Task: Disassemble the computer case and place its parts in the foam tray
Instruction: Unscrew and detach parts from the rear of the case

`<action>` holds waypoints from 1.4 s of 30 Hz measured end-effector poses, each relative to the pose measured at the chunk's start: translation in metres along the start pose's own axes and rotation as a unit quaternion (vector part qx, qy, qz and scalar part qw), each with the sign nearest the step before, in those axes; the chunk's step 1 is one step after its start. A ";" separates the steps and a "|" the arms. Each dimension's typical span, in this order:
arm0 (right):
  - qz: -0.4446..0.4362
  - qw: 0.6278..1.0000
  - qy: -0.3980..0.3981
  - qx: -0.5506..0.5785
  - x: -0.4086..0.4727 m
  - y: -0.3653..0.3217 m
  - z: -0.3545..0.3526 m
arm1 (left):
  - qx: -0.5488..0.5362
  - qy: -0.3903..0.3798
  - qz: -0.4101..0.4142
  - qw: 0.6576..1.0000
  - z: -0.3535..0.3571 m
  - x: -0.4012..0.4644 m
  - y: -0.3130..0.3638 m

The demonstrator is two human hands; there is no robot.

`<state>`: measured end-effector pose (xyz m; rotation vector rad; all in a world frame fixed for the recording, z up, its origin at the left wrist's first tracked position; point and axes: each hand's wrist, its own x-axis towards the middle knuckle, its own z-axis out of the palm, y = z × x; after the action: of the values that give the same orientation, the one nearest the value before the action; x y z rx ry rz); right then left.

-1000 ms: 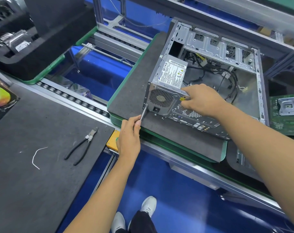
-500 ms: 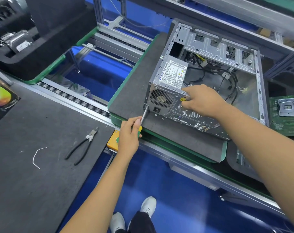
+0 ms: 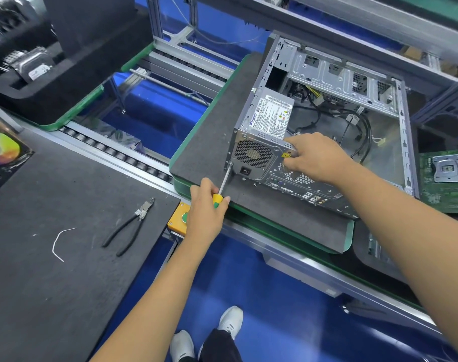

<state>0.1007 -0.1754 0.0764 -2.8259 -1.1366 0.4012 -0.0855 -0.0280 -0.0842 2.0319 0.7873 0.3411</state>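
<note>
On the grey pallet mat, my left hand grips a screwdriver at the rear corner of the open computer case while my right hand, fingers curled, braces its power supply, likely heavy, rigid, sharp-edged, best lifted by its body.

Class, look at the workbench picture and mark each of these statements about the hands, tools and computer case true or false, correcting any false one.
1. The left hand holds a screwdriver whose tip meets the rear of the computer case. True.
2. The right hand holds the pliers. False: the pliers lie untouched on the dark mat; the right hand rests on the power supply.
3. The case's side panel is fitted. False: the side is open, showing cables inside.
4. A green circuit board lies to the right of the case. True.
5. The screwdriver handle is red. False: it is yellow and green.
</note>
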 end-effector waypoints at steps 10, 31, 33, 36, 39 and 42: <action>0.004 1.000 -0.003 0.000 -0.002 -0.002 -0.001 | -0.272 -0.081 -0.111 0.953 -0.003 0.002 0.002; 0.012 1.000 -0.002 0.011 0.000 0.000 -0.001 | -0.273 -0.053 -0.149 0.949 -0.005 0.005 -0.004; 0.009 1.000 -0.006 0.008 0.001 0.000 -0.001 | -0.222 -0.050 -0.146 0.963 -0.007 0.006 -0.008; 0.009 1.000 0.000 0.005 0.001 0.001 -0.001 | -0.159 -0.065 -0.114 0.979 -0.010 0.005 -0.013; 0.009 1.000 0.005 -0.001 0.002 0.001 0.000 | -0.141 -0.085 -0.104 0.981 -0.013 0.005 -0.014; 0.018 1.000 0.006 0.010 0.000 0.000 0.000 | -0.147 -0.099 -0.107 0.978 -0.014 0.007 -0.009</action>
<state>0.1011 -0.1752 0.0765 -2.8315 -1.0741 0.3949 -0.0909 -0.0108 -0.0842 1.6572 0.7736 0.1211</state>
